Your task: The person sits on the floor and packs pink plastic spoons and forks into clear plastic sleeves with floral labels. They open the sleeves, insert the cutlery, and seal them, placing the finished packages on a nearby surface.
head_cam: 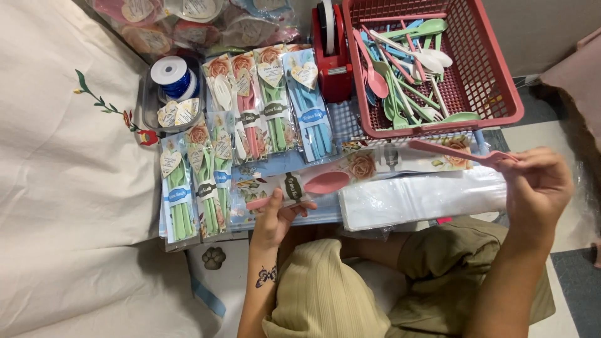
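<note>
My left hand (275,219) grips a pink plastic spoon (325,183) together with a floral paper card with a dark band (275,186); the spoon's bowl points right. My right hand (537,184) holds a second pink plastic utensil (457,152) by one end, its handle stretching left above a stack of clear plastic sleeves (419,199). Behind it lies a row of floral backing cards (388,159).
A red mesh basket (501,94) holds several loose pastel spoons and forks. A red tape dispenser (332,56) stands left of it. Packed cutlery sets (250,112) lie in rows, beside a tray with a blue ribbon spool (170,75). White embroidered cloth (62,156) spreads left.
</note>
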